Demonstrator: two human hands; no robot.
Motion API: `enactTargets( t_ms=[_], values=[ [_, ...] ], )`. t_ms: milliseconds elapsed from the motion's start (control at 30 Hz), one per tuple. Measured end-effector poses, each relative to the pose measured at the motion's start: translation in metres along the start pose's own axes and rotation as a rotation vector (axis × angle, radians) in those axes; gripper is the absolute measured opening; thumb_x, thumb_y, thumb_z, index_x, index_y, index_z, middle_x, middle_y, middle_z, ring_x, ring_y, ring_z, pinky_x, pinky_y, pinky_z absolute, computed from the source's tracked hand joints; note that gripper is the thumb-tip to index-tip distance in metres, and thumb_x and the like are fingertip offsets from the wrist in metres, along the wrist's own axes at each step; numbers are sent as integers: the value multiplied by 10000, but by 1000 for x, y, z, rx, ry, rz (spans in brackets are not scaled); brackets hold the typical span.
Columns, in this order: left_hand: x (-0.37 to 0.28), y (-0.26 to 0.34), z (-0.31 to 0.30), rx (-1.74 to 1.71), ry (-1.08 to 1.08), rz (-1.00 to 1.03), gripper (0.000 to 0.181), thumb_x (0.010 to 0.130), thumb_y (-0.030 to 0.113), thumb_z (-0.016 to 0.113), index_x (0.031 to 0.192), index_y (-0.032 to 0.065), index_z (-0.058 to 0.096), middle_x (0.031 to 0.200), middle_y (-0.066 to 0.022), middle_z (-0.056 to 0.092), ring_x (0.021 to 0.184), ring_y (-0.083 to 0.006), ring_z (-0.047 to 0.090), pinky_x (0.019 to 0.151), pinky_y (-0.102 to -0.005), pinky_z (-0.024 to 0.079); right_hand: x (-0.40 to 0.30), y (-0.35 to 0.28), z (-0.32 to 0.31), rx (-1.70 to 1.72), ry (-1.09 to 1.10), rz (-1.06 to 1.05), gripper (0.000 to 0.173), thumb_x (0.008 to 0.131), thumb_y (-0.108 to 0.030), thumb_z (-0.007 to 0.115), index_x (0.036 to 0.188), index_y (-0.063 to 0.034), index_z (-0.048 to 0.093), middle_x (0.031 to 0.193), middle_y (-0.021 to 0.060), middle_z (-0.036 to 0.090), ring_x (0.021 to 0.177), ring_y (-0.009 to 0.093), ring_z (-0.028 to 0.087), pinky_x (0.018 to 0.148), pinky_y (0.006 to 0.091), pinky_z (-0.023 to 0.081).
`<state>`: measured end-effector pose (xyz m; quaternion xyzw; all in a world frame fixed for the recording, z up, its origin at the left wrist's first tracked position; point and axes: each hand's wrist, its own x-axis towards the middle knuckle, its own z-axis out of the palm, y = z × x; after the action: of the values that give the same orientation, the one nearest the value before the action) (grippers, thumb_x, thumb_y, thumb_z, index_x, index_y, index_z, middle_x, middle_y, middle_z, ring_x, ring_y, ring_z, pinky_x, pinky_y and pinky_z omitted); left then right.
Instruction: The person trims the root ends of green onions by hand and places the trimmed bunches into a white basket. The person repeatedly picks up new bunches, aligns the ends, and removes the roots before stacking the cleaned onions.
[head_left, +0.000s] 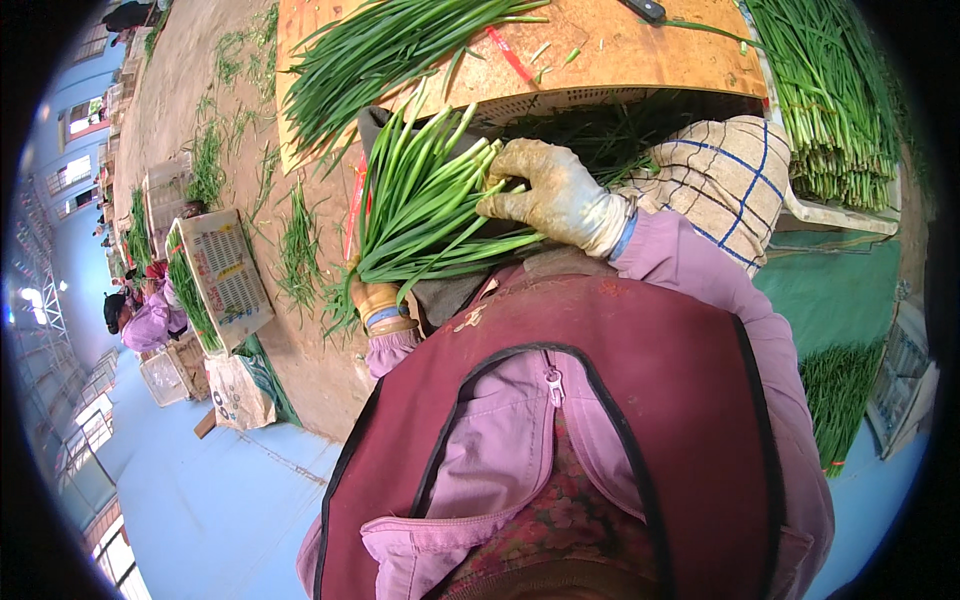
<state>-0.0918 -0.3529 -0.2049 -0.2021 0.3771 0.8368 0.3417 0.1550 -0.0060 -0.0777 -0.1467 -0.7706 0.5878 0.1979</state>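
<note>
A loose bunch of green garlic chives (427, 202) lies across my lap, its pale stem ends pointing up and right. My left hand (379, 300), in a soiled glove, holds the bunch near its lower left end; leaves partly cover the fingers. At the stem ends is my right hand (544, 191), in a muddy whitish glove, its thumb and forefinger curved around a stalk tip; whether they pinch it cannot be told. More chives (390, 56) rest on the wooden board (622, 60) ahead, beside a red strip (511, 56) and cut stem bits. A dark-handled tool (645, 9) lies at the board's far edge.
A white crate (844, 217) of bundled chives stands at right, beside a checked cloth (720, 180). More chives (840, 405) lie on green sheeting (829, 292). At left, a crate (229, 277) stands near another person (154, 319). Scattered leaves (298, 247) lie on the floor.
</note>
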Motion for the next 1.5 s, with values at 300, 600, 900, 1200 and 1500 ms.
enactTargets(
  t_ms=[300, 600, 900, 1200, 1500],
  values=[
    [25, 0, -56, 818, -167, 347, 326, 1030, 280, 477, 1110, 12, 646, 1113, -128, 692, 986, -271, 624, 891, -386, 506, 3, 16, -29, 863, 3, 355, 69, 833, -26, 661, 789, 25, 679, 847, 117, 721, 825, 179, 666, 809, 293, 533],
    [19, 6, -47, 1891, -267, 820, 303, 1025, 206, 430, 1172, 25, 624, 1173, -108, 687, 1048, -260, 634, 894, -379, 513, 2, 25, 8, 656, -408, 387, 244, 840, -180, 787, 1009, -11, 736, 841, 41, 700, 765, 106, 621, 729, 267, 500],
    [7, -13, -29, 1391, -75, 558, 299, 1022, 250, 462, 1107, 18, 630, 1063, -88, 703, 940, -249, 644, 892, -385, 513, -3, 12, 15, 1036, -420, 490, 141, 827, -89, 728, 902, 30, 733, 733, 37, 659, 640, 93, 571, 608, 227, 453],
    [7, -5, -17, 1933, -234, 792, 346, 1044, 292, 437, 1084, 21, 650, 1092, -112, 699, 1001, -279, 617, 916, -407, 497, -9, 25, -44, 1055, -321, 23, 182, 767, -142, 687, 698, 24, 662, 686, 87, 610, 637, 149, 565, 598, 246, 420],
    [-14, -19, 21, 2129, -167, 685, 316, 984, 289, 511, 1127, 52, 663, 1129, -64, 719, 1008, -246, 662, 916, -382, 506, -8, -7, -79, 238, -201, 322, 265, 882, -194, 731, 1035, 22, 715, 914, 88, 714, 890, 136, 651, 816, 296, 521]
  ],
)
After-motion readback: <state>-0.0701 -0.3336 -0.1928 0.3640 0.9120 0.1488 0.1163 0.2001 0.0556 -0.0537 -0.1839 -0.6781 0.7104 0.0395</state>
